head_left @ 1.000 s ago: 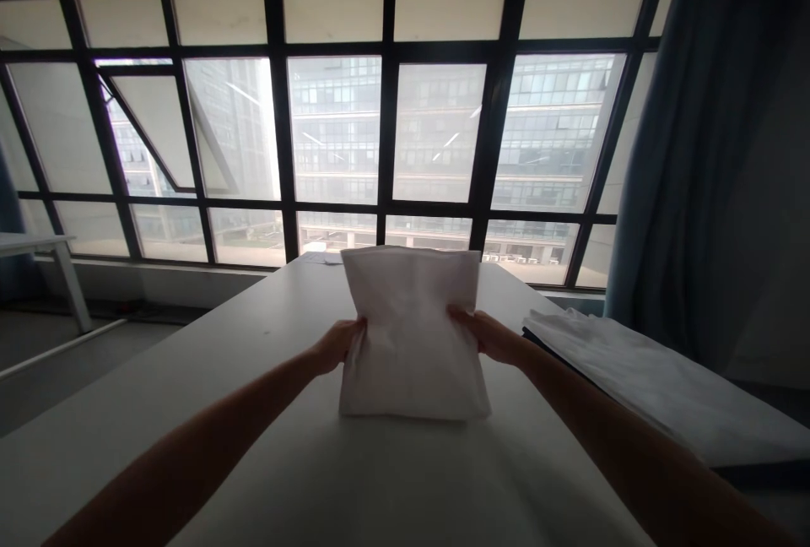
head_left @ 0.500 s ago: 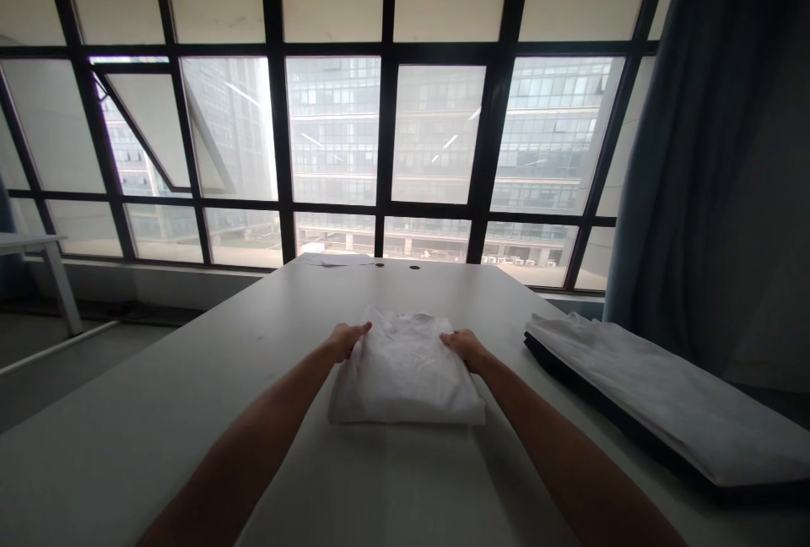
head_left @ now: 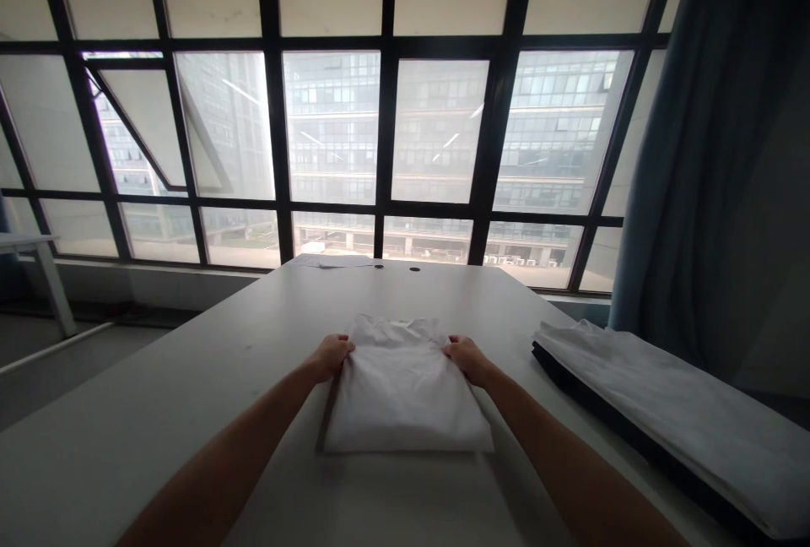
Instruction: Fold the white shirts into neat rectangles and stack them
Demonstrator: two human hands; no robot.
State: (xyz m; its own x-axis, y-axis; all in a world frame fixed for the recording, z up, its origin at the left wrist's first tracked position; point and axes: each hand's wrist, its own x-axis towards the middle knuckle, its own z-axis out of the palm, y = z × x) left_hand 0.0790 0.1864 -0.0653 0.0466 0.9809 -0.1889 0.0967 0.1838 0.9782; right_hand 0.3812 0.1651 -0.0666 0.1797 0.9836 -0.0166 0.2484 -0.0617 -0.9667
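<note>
A folded white T-shirt (head_left: 406, 395) spreads in front of me over the middle of the table, its near edge straight and its far edge slightly wrinkled. My left hand (head_left: 332, 356) pinches the far left side of the cloth. On the opposite side, my right hand (head_left: 467, 358) grips the far right part, thumb on top. A shadow under the near and left edges suggests the cloth is slightly off the table, though I cannot tell how far.
The white table (head_left: 266, 336) runs toward the windows. A stack of folded white cloth (head_left: 683, 403) with dark cloth beneath (head_left: 601, 412) lies at the right. Paper sheets (head_left: 332, 261) rest at the far edge. A blue curtain (head_left: 671, 192) hangs at right; another table (head_left: 44, 268) stands left.
Both hands have drawn the T-shirt slightly toward me and apart. It now looks flatter and wider, with its near edge closer to me.
</note>
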